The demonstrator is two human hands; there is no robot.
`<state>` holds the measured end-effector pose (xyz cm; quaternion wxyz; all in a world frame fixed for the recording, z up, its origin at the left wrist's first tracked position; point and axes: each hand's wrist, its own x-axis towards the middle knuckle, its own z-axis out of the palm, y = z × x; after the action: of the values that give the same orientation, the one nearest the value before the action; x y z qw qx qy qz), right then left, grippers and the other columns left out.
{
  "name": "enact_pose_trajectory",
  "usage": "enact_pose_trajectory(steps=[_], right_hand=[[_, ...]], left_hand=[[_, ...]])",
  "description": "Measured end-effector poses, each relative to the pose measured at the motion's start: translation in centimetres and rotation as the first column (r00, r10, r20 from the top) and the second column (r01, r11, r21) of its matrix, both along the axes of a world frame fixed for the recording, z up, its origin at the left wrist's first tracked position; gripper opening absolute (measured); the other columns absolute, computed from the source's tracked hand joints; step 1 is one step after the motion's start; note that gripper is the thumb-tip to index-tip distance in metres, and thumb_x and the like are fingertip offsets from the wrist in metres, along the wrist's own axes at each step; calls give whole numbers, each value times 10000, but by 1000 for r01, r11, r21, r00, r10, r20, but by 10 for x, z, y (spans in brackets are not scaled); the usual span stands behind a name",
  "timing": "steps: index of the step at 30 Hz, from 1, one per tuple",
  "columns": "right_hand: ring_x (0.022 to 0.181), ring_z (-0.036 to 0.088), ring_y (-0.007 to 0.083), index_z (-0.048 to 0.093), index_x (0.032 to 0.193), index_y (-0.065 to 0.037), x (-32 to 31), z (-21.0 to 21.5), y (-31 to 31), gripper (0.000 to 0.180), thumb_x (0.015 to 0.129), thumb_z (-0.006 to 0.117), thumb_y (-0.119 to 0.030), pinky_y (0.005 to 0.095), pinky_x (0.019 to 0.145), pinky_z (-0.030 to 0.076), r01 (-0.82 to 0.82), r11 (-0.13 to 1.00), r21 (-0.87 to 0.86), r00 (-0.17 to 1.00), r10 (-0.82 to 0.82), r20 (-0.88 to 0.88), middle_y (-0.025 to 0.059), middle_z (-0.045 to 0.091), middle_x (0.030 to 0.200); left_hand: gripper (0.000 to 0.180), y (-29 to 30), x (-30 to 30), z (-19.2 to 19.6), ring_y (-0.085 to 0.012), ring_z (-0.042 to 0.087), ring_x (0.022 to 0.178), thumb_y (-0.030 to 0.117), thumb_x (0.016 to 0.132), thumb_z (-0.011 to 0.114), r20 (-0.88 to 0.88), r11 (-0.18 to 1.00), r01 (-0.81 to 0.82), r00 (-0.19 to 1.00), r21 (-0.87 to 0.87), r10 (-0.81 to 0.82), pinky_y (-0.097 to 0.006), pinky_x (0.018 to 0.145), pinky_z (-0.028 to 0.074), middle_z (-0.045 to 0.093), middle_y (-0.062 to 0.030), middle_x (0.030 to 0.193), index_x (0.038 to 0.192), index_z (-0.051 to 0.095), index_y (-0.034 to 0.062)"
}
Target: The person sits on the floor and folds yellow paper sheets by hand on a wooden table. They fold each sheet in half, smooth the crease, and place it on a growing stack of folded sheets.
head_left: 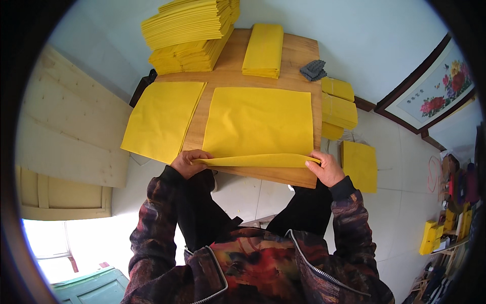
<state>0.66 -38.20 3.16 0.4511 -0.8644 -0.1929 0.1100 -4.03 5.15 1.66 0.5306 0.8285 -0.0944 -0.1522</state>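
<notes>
A yellow fabric sheet lies on the wooden table before me, its near edge lifted and turned up in a narrow fold. At the left end of that fold, my left hand pinches the fabric between thumb and fingers. My right hand grips the right end the same way, thumb on top. The fold runs between both hands close to the table's front edge. Left of the sheet, near my left hand, is a flat pile of yellow sheets that juts over the table's edge.
Tall stacks of folded yellow fabric stand at the back left of the table. A narrow folded yellow stack and a dark grey cloth lie farther back. Yellow bundles sit beyond the right edge. A framed flower picture leans at the right.
</notes>
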Motion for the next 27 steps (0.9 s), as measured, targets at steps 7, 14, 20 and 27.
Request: enact_pose_trajectory(steps=[7, 14, 20, 27], right_hand=[[742, 610, 360, 599, 1010, 20, 11, -3, 5, 254, 904, 573, -209, 360, 651, 466, 93, 996, -14, 996, -94, -5, 221, 621, 802], [815, 599, 410, 581, 1061, 13, 28, -8, 12, 268, 920, 539, -211, 400, 692, 474, 163, 987, -7, 983, -162, 81, 229, 632, 863], [803, 589, 428, 562, 942, 22, 45, -22, 21, 251, 911, 548, -227, 458, 667, 463, 299, 948, -113, 949, -283, 135, 249, 616, 838], [769, 584, 431, 529, 821, -1, 50, -28, 27, 270, 916, 530, -253, 506, 650, 446, 405, 861, -307, 908, -339, 245, 245, 611, 802]], left_hand=[[172, 0, 11, -12, -100, 582, 861, 47, 858, 622, -70, 947, -195, 981, -256, 183, -252, 788, 459, 646, 0, 919, 1024, 606, 6], [199, -17, 33, -22, -115, 589, 832, 102, 895, 586, 1, 923, -365, 930, -126, 368, -273, 759, 467, 645, -47, 896, 1045, 563, -27], [272, -20, 56, -27, -285, 642, 799, 195, 873, 600, 168, 891, -426, 901, 160, 400, -349, 714, 492, 657, -189, 856, 1014, 563, -34], [309, -27, 74, -27, -454, 601, 850, 248, 847, 603, 291, 803, -458, 884, 381, 366, -460, 715, 486, 628, -288, 884, 981, 557, -27]])
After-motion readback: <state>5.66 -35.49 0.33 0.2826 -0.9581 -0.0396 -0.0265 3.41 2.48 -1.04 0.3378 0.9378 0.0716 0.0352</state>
